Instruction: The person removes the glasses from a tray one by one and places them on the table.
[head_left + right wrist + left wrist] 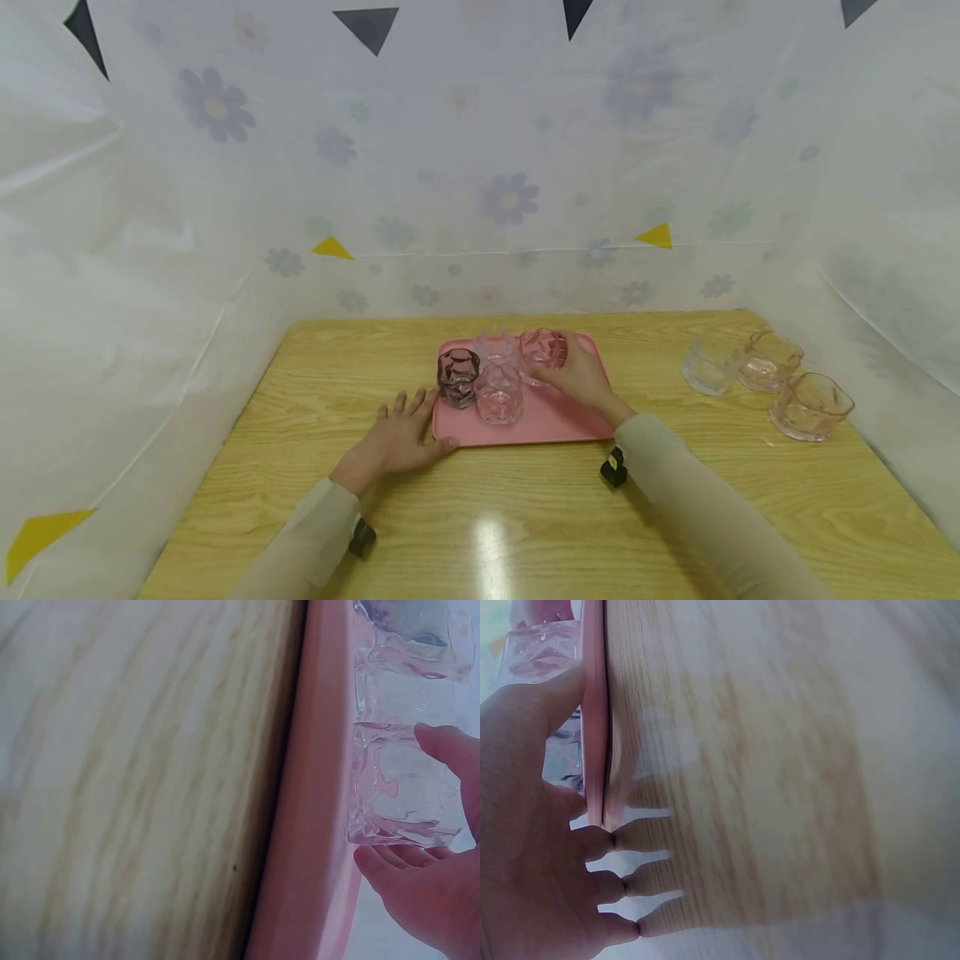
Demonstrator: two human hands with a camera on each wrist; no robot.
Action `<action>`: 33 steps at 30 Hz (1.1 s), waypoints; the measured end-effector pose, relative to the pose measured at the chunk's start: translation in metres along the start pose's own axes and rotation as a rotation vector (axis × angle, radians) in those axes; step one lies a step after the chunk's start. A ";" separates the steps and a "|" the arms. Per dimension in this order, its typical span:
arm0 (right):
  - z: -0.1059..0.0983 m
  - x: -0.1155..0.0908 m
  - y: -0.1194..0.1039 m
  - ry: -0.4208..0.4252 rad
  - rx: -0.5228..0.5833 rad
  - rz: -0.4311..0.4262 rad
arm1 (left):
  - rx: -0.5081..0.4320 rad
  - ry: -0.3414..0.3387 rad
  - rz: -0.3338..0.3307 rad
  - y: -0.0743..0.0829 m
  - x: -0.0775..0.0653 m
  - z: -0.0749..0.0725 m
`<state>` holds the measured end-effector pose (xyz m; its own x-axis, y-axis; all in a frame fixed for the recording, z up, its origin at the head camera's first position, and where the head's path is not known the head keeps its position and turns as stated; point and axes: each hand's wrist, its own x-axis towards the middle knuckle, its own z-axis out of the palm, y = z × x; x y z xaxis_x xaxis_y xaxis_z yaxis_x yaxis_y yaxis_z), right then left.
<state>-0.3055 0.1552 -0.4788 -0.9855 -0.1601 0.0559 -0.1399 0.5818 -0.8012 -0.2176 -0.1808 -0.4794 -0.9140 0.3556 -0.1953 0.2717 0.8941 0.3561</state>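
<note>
My right hand [581, 375] grips a pink-tinted glass [538, 346] at the back right of the pink tray [558, 425], thumb on one side and fingers on the other. In the right wrist view that glass [405, 787] is see-through and wavy-walled. To its left on the tray stand a dark purple glass [457, 379], a pale pink glass [499, 396] and a clear glass [493, 343] behind. My left hand [397, 437] rests with spread fingers at the tray's left front corner; its thumb touches the tray rim [594, 712] in the left wrist view.
On the right of the wooden table [525, 517] stand a clear glass [707, 367] and two peach-tinted glasses, one behind [768, 362] and one in front [808, 408]. White flowered sheeting [480, 167] encloses the back and both sides.
</note>
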 end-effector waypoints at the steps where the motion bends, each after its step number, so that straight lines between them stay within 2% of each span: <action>1: 0.000 0.000 0.000 0.002 0.006 0.004 | -0.001 0.000 -0.001 0.000 0.000 0.000; 22: -0.002 -0.003 0.002 0.059 0.078 -0.002 | 0.012 -0.005 -0.004 0.000 0.002 0.002; 33: -0.027 -0.016 -0.004 0.056 0.088 0.004 | 0.012 -0.006 -0.007 0.001 0.000 -0.001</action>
<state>-0.2922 0.1766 -0.4607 -0.9901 -0.1119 0.0842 -0.1299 0.5099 -0.8504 -0.2174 -0.1798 -0.4781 -0.9142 0.3508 -0.2028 0.2689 0.8996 0.3440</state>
